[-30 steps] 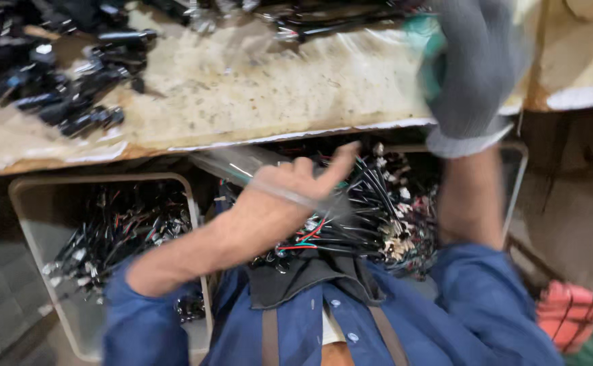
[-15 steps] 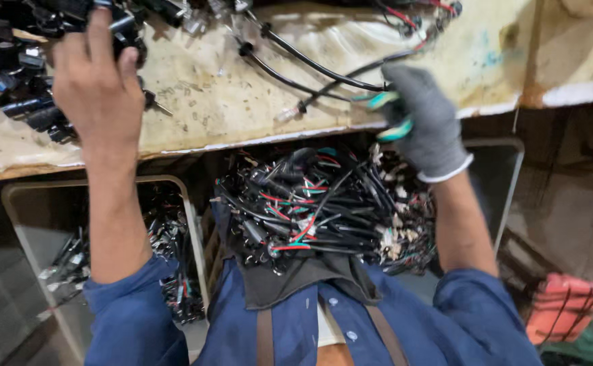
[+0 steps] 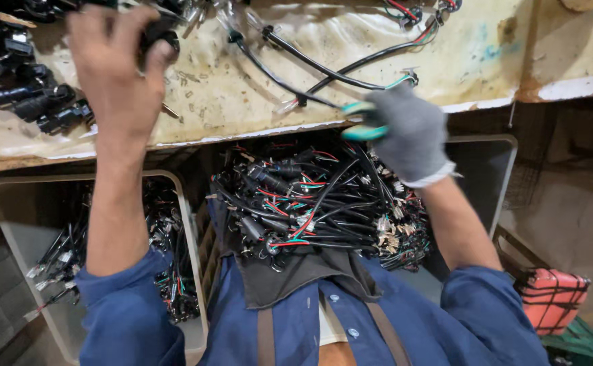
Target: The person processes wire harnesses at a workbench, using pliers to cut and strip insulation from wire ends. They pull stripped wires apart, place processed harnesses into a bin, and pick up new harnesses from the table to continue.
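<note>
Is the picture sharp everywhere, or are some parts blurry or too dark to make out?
Head view: the bare left hand is softly blurred; the gloved right hand and the bundle of wires look fairly sharp. The workbench is brightly lit, while the bin below sits in shadow. Straight edges bow slightly toward the corners.

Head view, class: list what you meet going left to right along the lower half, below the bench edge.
Grey bin holding wired parts → blue sleeve → pile of black wire harnesses on the lap → gloved right forearm → orange crate.
</note>
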